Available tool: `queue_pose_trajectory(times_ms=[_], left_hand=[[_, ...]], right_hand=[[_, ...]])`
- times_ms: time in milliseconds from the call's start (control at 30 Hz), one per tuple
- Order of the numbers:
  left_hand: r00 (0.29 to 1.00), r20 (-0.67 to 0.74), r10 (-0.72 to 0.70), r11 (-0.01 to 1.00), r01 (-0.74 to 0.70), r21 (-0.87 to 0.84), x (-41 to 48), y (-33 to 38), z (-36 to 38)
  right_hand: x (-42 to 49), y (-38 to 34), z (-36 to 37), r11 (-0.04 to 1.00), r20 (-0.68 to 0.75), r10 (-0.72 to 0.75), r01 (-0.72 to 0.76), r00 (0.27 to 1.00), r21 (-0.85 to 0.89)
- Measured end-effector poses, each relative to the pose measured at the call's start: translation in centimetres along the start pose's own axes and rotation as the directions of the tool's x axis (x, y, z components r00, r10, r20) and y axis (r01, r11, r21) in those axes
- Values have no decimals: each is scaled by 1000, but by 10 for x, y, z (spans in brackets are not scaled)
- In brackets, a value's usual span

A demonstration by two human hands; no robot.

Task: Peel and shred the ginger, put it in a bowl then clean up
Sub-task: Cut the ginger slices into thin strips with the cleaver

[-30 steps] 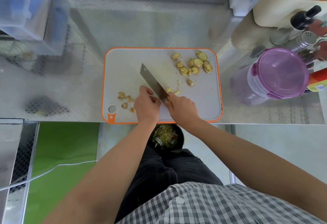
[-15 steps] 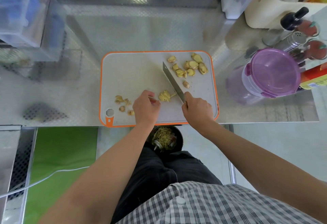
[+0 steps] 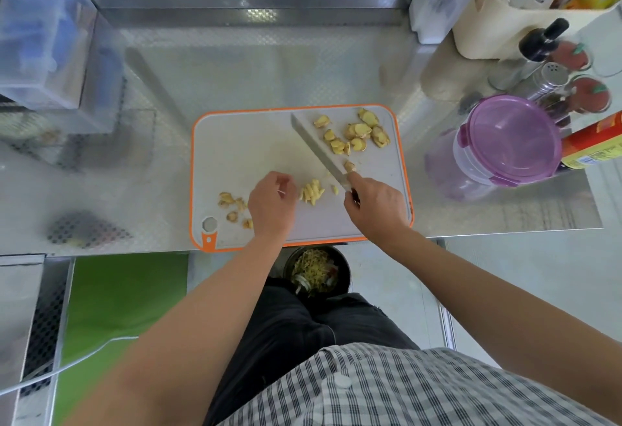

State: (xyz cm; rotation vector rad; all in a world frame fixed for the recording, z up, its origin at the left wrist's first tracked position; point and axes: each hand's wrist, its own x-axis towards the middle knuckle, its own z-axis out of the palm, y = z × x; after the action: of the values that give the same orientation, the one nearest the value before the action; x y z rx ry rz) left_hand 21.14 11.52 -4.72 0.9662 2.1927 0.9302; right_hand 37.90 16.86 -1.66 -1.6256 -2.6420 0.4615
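Head view: right hand (image 3: pixel 375 205) gripped the knife (image 3: pixel 319 152), blade angled across the cutting board (image 3: pixel 235 142). Left hand (image 3: pixel 271 205), loosely curled, sat just beside the ginger strips (image 3: pixel 312 191); any pinch could not be confirmed. Risk: fingertips near the blade path could be nicked. Lettering on the red box (image 3: pixel 594 142) was illegible.

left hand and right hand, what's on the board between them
Head view: a small pile of ginger strips, plus one loose bit, between left hand and right hand holding knife.
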Motion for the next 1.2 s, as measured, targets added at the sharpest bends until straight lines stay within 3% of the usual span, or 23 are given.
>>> queue_pose_trajectory(times_ms=[100,200,400,500,600,667,767,867,967,1067,1200], left_hand=[[977,179,-116,945,164,-283,2,19,-3],[947,302,-111,941,198,-273,-1,35,3],[978,148,-149,945,185,-270,-3,38,-3],[980,116,-162,937,190,-292,-2,38,-9],[975,92,-204,941,221,-258,-2,33,-16],[969,69,-236,942,246,-227,-4,30,-21],[972,40,-233,947,236,-220,-5,28,-22],[978,35,-207,955,210,-210,-4,29,-21],[982,36,-185,961,189,-202,-2,30,-19],[981,22,-191,964,192,-182,-3,31,-17],[986,-5,-169,972,166,-164,4,37,-9]], right_hand=[[-4,-5,6,998,-23,-51,50,998,-38],[-11,-13,9,992,-36,-97,94,995,-88],[-12,-12,-1,961,28,-135,124,991,248],[-6,-19,4,926,163,-265,203,950,318],[-1,-24,13,942,269,-192,100,944,322],[0,-26,15,940,259,-159,65,953,336],[-1,-31,17,933,239,-216,129,947,335],[0,-30,15,936,222,-118,34,968,350],[4,-29,13,944,218,-181,107,959,313],[9,-24,5,966,166,-26,-18,986,259],[-1,-19,-6,943,70,-189,161,979,290]])
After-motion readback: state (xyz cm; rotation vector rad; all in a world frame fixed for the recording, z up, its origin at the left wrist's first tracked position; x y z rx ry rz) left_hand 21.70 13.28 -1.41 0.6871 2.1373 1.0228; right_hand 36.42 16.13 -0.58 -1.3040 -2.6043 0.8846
